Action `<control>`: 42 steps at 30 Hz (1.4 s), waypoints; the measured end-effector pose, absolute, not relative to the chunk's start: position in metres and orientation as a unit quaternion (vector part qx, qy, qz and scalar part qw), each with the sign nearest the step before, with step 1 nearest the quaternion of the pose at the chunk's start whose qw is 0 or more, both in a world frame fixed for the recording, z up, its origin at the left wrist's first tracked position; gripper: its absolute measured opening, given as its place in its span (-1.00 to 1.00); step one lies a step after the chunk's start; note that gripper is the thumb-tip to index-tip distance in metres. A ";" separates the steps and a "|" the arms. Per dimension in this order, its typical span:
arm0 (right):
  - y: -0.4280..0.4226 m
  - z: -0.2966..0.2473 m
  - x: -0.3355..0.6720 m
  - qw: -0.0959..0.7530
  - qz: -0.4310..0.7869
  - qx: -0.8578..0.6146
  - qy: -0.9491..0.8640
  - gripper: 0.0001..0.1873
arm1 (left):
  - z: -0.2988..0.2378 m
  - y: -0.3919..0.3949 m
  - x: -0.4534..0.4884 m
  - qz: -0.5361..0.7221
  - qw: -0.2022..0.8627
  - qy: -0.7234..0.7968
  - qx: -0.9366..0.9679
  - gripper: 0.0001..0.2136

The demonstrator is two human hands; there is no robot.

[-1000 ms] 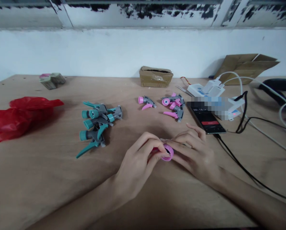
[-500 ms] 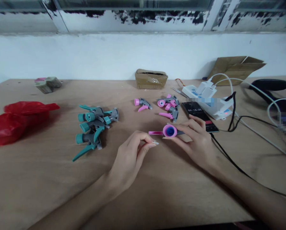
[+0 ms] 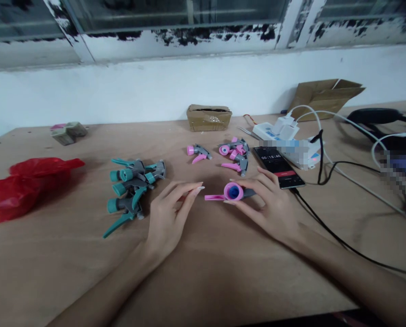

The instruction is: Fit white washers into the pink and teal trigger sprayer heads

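Observation:
My right hand (image 3: 274,206) pinches a pink and grey trigger sprayer head (image 3: 227,192) between thumb and fingers. Its round pink collar faces me, with blue inside, and the pink trigger points left. To the left, my left hand (image 3: 170,213) is closed in a pinch, apart from the sprayer. Something whitish shows at its fingertips, too small to tell from a nail. Beyond my hands lie a single pink sprayer head (image 3: 199,153) and a small pile of pink sprayer heads (image 3: 237,154). Several teal and grey sprayer heads (image 3: 131,190) are heaped left of my left hand.
A red plastic bag (image 3: 36,186) lies at the left. Against the wall stand a small cardboard box (image 3: 209,120) and an open carton (image 3: 321,97). A phone (image 3: 277,165) showing a timer, a power strip (image 3: 291,143) and trailing cables occupy the right side.
My left hand has drawn left, away from the sprayer head, still pinched. My right hand keeps the sprayer head in nearly the same pose. The camera view has shifted slightly.

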State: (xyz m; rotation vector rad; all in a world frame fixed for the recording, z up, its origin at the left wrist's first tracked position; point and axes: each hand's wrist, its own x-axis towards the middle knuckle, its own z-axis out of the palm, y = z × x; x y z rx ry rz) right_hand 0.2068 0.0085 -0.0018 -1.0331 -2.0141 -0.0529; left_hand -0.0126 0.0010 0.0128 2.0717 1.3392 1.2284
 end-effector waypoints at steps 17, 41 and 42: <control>-0.010 -0.008 0.190 0.466 0.096 -0.390 -0.789 -0.78 | 0.015 -0.024 0.012 0.447 0.144 0.358 0.807 -0.78; -0.013 -0.009 0.196 0.452 0.096 -0.358 -0.811 -0.77 | 0.019 -0.030 0.011 0.349 0.082 0.331 0.873 -0.65; -0.013 -0.008 0.196 0.452 0.097 -0.359 -0.811 -0.77 | 0.019 -0.029 0.011 0.350 0.078 0.329 0.873 -0.65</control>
